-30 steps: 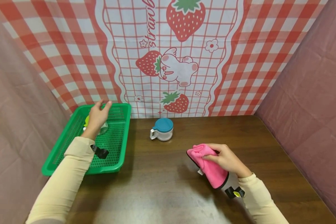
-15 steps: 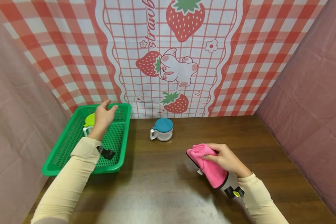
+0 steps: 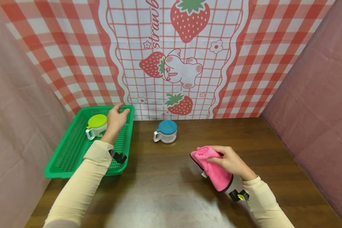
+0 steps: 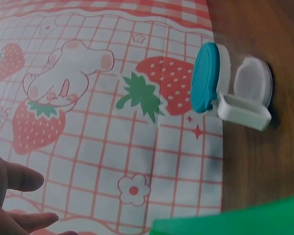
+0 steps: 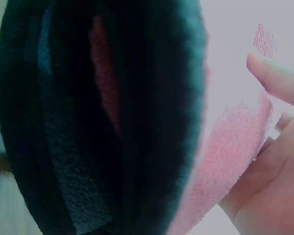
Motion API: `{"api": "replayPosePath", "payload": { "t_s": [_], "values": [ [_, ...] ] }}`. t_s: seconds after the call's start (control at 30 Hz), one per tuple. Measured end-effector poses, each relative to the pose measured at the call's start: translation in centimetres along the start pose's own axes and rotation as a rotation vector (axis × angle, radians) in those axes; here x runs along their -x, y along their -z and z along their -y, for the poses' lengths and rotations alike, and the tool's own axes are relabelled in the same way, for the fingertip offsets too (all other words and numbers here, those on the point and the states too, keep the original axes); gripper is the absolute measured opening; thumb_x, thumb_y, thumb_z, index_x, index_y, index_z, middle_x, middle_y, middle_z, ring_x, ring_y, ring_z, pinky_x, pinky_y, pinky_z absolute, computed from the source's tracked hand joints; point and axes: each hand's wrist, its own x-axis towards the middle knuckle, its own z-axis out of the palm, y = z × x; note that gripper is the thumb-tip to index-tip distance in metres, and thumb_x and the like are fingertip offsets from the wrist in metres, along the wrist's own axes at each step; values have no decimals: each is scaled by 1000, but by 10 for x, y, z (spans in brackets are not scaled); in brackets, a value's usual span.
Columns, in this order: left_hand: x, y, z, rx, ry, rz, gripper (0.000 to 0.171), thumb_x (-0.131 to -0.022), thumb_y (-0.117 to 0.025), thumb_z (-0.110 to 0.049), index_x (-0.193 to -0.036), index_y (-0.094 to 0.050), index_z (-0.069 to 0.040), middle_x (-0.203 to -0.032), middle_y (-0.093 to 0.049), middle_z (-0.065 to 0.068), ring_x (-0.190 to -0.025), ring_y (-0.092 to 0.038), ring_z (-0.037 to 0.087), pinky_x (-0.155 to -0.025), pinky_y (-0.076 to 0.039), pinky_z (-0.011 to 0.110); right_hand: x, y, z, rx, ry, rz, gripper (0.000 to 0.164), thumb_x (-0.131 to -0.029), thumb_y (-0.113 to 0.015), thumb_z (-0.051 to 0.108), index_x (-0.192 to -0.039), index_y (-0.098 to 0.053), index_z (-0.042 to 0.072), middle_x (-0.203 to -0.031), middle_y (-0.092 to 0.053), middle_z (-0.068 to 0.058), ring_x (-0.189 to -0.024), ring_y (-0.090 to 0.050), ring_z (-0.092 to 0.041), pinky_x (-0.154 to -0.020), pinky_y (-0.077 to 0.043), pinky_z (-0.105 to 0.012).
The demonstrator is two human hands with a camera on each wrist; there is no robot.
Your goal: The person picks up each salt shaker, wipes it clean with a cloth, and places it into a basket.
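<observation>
My left hand is over the right part of the green basket, fingers apart and holding nothing. Beside it in the basket stands a clear jar with a lime-green lid and a white handle. A similar jar with a blue lid stands on the table to the basket's right; the left wrist view shows its lid and white handle. On the right, my right hand pinches a folded pink cloth with black edging between thumb and fingers. That cloth fills much of the right wrist view.
The brown wooden table runs back to a red-and-white checked strawberry backdrop. Pink fabric walls stand at both sides. The basket lies at the table's left, near the backdrop.
My left hand has moved right across the basket, away from the lime-lidded jar, which now shows almost fully. The right hand and the pink cloth have stayed in place.
</observation>
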Motion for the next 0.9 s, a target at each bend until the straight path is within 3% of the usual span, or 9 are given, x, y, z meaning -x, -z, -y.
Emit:
{"api": "replayPosePath", "payload": {
  "t_s": [0.4, 0.9],
  "values": [
    [2, -21, -7, 143, 23, 16, 49, -99, -54, -24, -145, -45, -10, -150, -43, 14, -136, -42, 30, -107, -42, 46, -1, -2, -1, -7, 8, 1, 28, -82, -76, 7, -110, -72, 4, -109, -73, -15, -91, -61, 5, -69, -50, -15],
    [7, -36, -10, 190, 45, 39, 51, -98, -55, -24, -145, -45, -9, -151, -41, 14, -138, -41, 29, -110, -41, 43, 0, -1, 0, -6, 3, 9, 29, -82, -76, 7, -110, -72, 5, -109, -73, -13, -90, -61, 4, -68, -50, -16]
  ]
}}
